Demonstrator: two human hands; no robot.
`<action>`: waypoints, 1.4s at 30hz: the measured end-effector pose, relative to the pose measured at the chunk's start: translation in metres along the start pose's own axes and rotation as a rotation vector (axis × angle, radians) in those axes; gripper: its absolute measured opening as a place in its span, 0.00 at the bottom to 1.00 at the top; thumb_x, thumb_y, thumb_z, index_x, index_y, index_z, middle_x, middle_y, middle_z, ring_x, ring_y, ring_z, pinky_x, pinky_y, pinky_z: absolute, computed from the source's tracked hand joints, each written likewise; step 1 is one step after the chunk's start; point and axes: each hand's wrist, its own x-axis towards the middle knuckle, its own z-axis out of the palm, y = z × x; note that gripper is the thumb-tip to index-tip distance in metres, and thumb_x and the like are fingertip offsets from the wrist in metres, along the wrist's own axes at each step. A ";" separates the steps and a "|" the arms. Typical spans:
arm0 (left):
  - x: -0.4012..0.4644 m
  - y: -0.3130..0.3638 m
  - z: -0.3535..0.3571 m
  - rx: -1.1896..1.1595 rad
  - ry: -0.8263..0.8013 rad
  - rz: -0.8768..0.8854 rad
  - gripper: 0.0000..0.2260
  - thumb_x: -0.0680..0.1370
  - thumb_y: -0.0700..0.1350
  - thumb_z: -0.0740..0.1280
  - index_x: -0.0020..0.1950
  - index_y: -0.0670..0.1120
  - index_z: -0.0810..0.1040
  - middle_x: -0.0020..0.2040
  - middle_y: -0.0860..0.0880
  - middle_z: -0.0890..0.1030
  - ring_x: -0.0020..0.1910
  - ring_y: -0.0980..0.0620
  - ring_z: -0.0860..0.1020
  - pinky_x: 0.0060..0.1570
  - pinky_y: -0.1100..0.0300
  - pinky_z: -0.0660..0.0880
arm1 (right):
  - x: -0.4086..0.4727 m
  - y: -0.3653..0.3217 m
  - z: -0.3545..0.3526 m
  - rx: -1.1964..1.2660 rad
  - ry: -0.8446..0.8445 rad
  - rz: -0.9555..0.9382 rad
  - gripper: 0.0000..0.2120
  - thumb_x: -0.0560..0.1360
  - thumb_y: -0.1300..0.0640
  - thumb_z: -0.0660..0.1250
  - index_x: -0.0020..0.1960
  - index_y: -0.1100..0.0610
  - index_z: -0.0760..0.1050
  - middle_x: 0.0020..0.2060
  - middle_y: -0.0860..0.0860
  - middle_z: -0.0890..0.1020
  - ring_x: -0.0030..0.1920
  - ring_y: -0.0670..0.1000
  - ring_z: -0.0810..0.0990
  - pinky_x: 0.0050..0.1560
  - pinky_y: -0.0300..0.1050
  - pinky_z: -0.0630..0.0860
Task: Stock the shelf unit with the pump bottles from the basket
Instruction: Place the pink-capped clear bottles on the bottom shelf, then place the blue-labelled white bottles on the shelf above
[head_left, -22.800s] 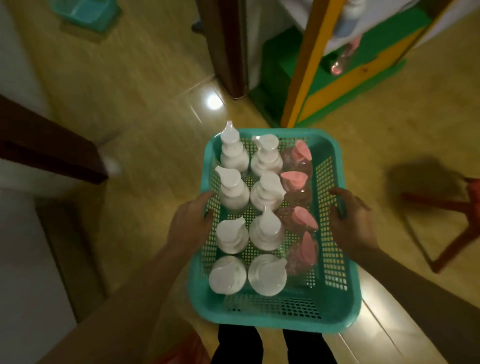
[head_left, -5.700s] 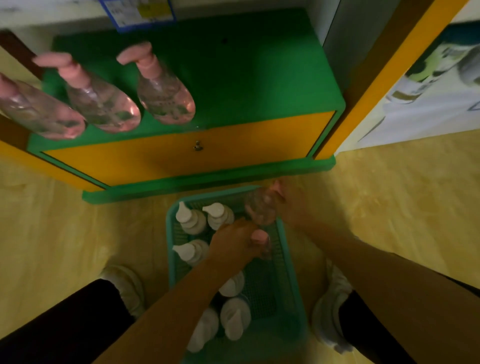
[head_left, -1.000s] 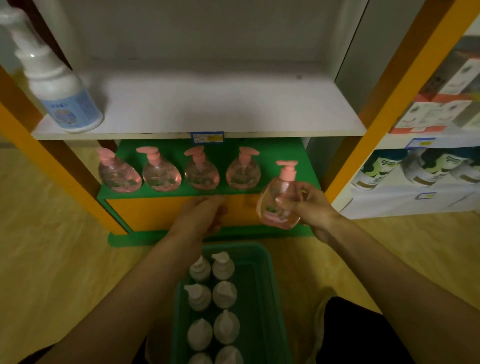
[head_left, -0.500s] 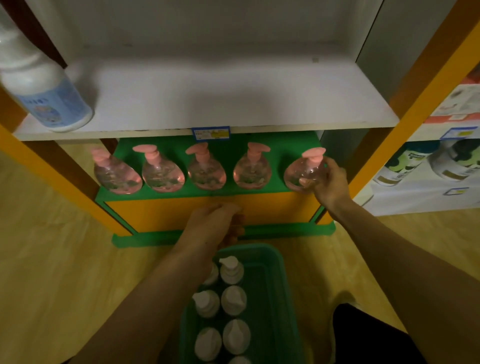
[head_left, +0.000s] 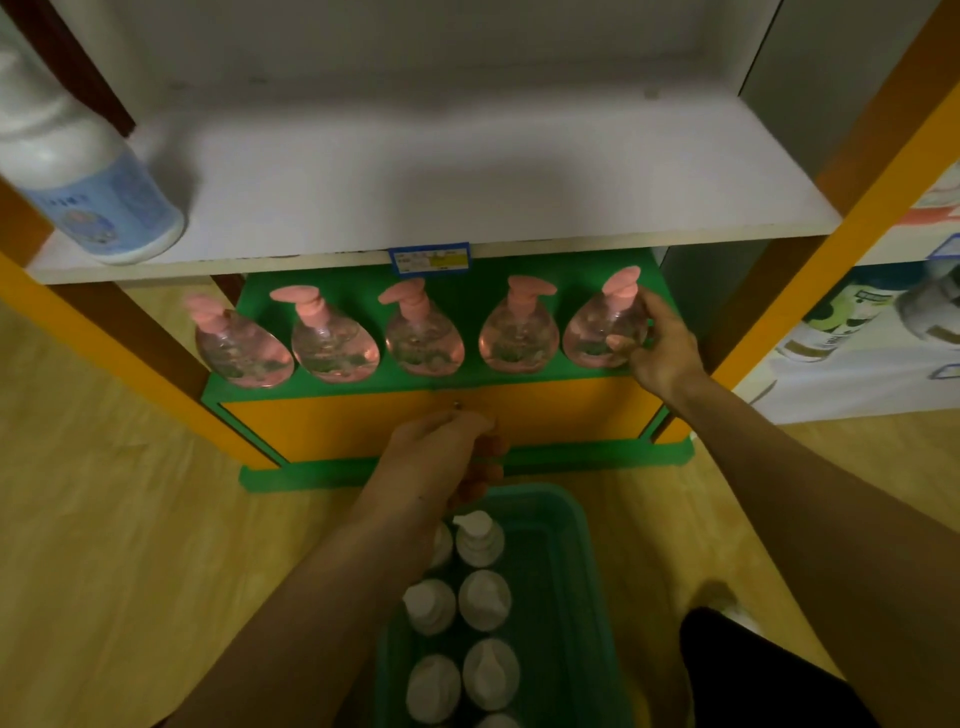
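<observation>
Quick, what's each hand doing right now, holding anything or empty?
Left hand: loosely curled above the green plastic basket, holding nothing visible.
Right hand: closed on the rightmost clear pink pump bottle, standing on the green shelf.

There is only one view, from a camera on the person's head. It looks forward and steeply down, so the floor (head_left: 104, 519) fills the near part and the shelf unit (head_left: 436, 415) stands across the far part. The camera is close to the unit: the white shelf board (head_left: 467, 171) is seen from above, and the green lower shelf (head_left: 467, 382) under it. Both forearms enter from the near edge. The wide lens bends the orange posts (head_left: 810, 270) outward at left and right. No second view shares the scene.
</observation>
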 end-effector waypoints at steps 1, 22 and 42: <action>0.001 -0.001 0.000 -0.004 -0.011 0.007 0.06 0.77 0.46 0.65 0.52 0.46 0.79 0.45 0.47 0.84 0.46 0.48 0.81 0.41 0.58 0.75 | 0.000 0.000 0.001 0.047 -0.008 0.021 0.28 0.75 0.70 0.65 0.72 0.58 0.63 0.64 0.53 0.72 0.60 0.49 0.71 0.42 0.22 0.70; 0.001 -0.004 -0.010 0.082 0.051 -0.026 0.08 0.76 0.44 0.65 0.52 0.44 0.79 0.43 0.47 0.81 0.43 0.49 0.78 0.43 0.56 0.75 | -0.061 0.012 -0.020 -0.230 0.121 0.028 0.15 0.76 0.54 0.67 0.60 0.59 0.70 0.48 0.58 0.80 0.48 0.59 0.80 0.50 0.57 0.79; -0.011 -0.054 -0.042 0.366 0.074 0.103 0.06 0.77 0.43 0.62 0.44 0.42 0.75 0.41 0.45 0.78 0.37 0.51 0.75 0.36 0.60 0.72 | -0.149 -0.007 0.084 -0.287 -0.368 -0.154 0.14 0.82 0.52 0.55 0.45 0.60 0.73 0.38 0.58 0.80 0.38 0.58 0.79 0.44 0.56 0.77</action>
